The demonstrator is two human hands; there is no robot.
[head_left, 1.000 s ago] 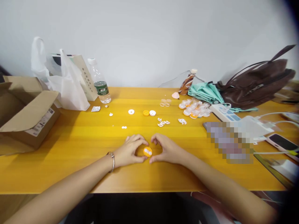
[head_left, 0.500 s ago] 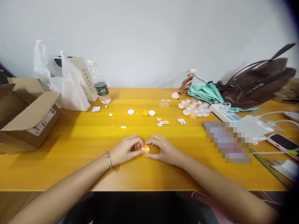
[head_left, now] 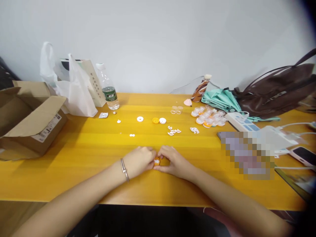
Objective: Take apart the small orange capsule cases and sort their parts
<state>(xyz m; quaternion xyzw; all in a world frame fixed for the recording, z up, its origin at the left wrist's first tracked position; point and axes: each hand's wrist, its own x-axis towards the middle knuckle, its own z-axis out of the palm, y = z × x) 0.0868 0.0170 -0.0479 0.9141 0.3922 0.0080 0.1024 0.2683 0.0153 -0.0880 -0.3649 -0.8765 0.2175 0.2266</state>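
Between my hands, low over the front of the table, is a small round orange piece with white parts in it [head_left: 157,161]. My left hand [head_left: 142,158] is closed at its left edge, the fingers curled over and hiding part of it. My right hand [head_left: 172,161] pinches it from the right with thumb and forefinger. Beyond my hands lie a yellow disc [head_left: 155,120], a white disc [head_left: 162,121] touching it, and a white ring [head_left: 140,119]. Small white cut-out parts [head_left: 174,131] and two white dots [head_left: 132,135] lie nearer.
Several clear-topped round pieces [head_left: 208,117] are grouped at the right, near clear rings [head_left: 176,110]. A cardboard box [head_left: 32,121], white plastic bag [head_left: 76,92] and water bottle [head_left: 110,90] stand left. A power strip [head_left: 242,121], blurred-out flat object [head_left: 247,154] and brown bag [head_left: 269,92] occupy the right.
My left hand has rolled over, its back now turned up and its fingers covering more of the orange piece. My right hand keeps its pinch. The whole view has shifted slightly.
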